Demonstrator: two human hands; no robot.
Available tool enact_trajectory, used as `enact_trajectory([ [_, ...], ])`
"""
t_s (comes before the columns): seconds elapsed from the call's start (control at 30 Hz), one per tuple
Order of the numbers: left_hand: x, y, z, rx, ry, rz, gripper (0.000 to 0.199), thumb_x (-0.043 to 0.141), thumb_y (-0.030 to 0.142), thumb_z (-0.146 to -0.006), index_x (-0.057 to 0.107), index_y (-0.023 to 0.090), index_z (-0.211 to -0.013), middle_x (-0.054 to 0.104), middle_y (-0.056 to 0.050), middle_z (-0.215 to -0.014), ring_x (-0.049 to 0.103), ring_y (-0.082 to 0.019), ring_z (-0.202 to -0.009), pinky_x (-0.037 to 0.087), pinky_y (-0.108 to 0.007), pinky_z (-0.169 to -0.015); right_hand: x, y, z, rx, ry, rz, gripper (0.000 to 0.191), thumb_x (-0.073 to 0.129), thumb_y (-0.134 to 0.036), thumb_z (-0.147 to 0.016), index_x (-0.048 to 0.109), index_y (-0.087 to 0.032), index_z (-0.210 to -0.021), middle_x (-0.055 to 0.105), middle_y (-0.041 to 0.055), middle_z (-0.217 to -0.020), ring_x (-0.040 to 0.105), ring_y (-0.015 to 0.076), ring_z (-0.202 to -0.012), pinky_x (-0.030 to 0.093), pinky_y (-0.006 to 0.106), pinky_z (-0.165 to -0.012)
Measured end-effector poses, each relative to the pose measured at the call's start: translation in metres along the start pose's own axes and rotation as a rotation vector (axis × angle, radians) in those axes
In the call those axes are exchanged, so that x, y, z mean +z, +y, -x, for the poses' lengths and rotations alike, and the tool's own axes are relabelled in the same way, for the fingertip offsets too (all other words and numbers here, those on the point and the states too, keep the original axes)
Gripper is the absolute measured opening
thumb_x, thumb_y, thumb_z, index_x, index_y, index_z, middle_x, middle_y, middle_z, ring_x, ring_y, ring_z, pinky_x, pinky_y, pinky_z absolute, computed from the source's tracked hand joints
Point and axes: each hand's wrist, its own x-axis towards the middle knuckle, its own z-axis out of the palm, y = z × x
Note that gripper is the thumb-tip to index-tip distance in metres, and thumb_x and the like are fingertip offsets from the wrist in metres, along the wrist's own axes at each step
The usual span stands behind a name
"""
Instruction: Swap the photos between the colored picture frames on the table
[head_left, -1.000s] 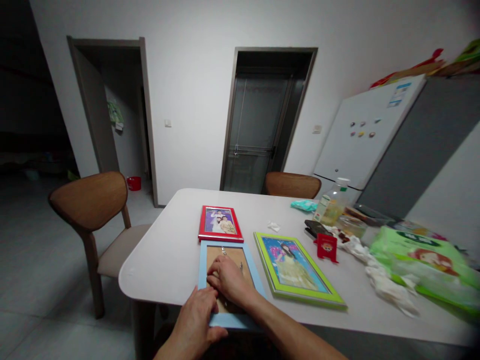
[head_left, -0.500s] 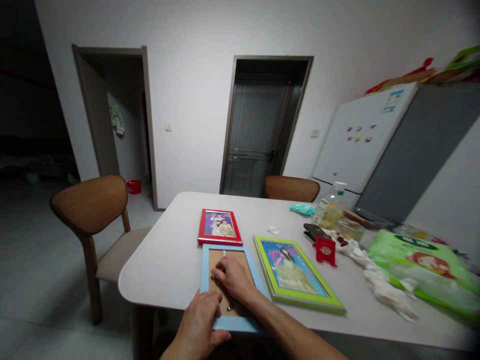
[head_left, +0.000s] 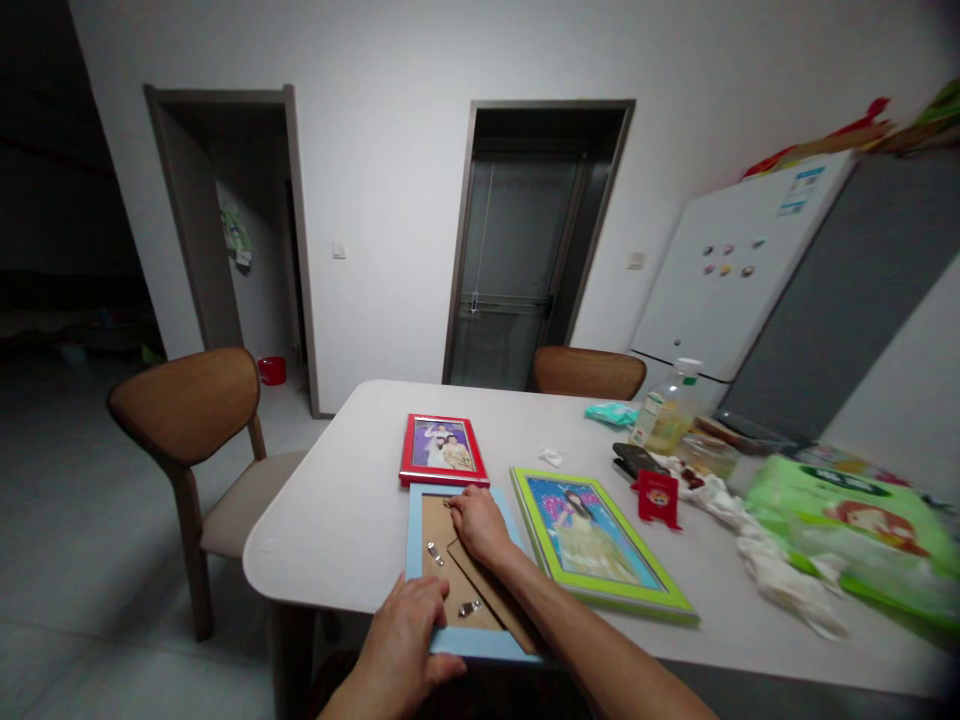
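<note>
A light blue picture frame [head_left: 415, 535] lies face down at the table's near edge, its brown backboard [head_left: 436, 510] and metal clips showing. My left hand [head_left: 409, 630] grips the frame's lower left corner, thumb at the near edge and fingers on top. My right hand [head_left: 478, 522] is at the top of the backboard, fingers pinched on a small metal clip [head_left: 448, 503]. Two more clips, one on the left [head_left: 435, 553] and one lower down [head_left: 469, 608], are uncovered. A red frame [head_left: 406, 461] touches the far side; a green frame [head_left: 535, 520] lies to the right.
On the white table [head_left: 330, 500] are crumpled tissue [head_left: 551, 456], a red card-like item [head_left: 658, 499], a dark phone-like object [head_left: 636, 460], a bottle [head_left: 666, 412], a teal packet [head_left: 611, 414] and a green package [head_left: 847, 520]. Wooden chairs stand left [head_left: 191, 410] and behind [head_left: 589, 373].
My right hand has moved from the left clip up to the top clip, uncovering more of the backboard. My left hand stays on the corner. The view has shifted slightly.
</note>
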Motion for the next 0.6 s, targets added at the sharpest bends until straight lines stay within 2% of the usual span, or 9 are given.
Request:
enact_trajectory([
  [0.17,0.004,-0.004,-0.001,-0.009,-0.007,0.011,0.06,0.073,0.016,-0.049,0.051,0.018,-0.105,0.059,-0.006,-0.1,0.05,-0.022,-0.099,0.025,-0.041,-0.098,-0.02,-0.004,0.028,-0.078,0.033,-0.031,0.03,0.045,-0.027,-0.075,0.059,-0.021,-0.1,0.057,0.006,-0.093,0.047,0.0169,-0.088,0.031,0.024,-0.077],
  [0.33,0.003,-0.002,0.0,-0.01,0.004,0.024,0.043,0.071,0.015,-0.05,0.057,0.02,-0.091,0.055,-0.006,-0.11,0.046,-0.023,-0.105,0.025,-0.041,-0.098,-0.036,-0.002,0.061,-0.112,-0.014,0.005,0.027,0.054,-0.038,-0.065,0.062,-0.021,-0.084,0.055,0.0055,-0.087,0.046,0.019,-0.084,0.031,0.028,-0.074],
  [0.5,0.0,0.002,0.002,-0.033,-0.024,0.03,0.037,0.068,0.013,-0.052,0.057,0.02,-0.087,0.052,-0.008,-0.116,0.041,-0.024,-0.112,0.021,-0.043,-0.1,-0.032,-0.005,0.064,-0.14,-0.06,-0.136,0.023,0.05,-0.026,-0.067,0.06,-0.019,-0.087,0.055,0.0057,-0.086,0.048,0.0169,-0.084,0.034,0.025,-0.074],
  [0.6,0.003,-0.001,0.003,-0.019,-0.02,0.034,0.036,0.066,0.013,-0.053,0.056,0.017,-0.087,0.046,-0.012,-0.122,0.037,-0.026,-0.116,0.021,-0.044,-0.1,-0.028,-0.005,0.059,-0.094,-0.041,-0.219,0.034,0.051,-0.019,-0.063,0.058,-0.016,-0.096,0.056,0.0075,-0.09,0.05,0.0174,-0.088,0.035,0.025,-0.079],
])
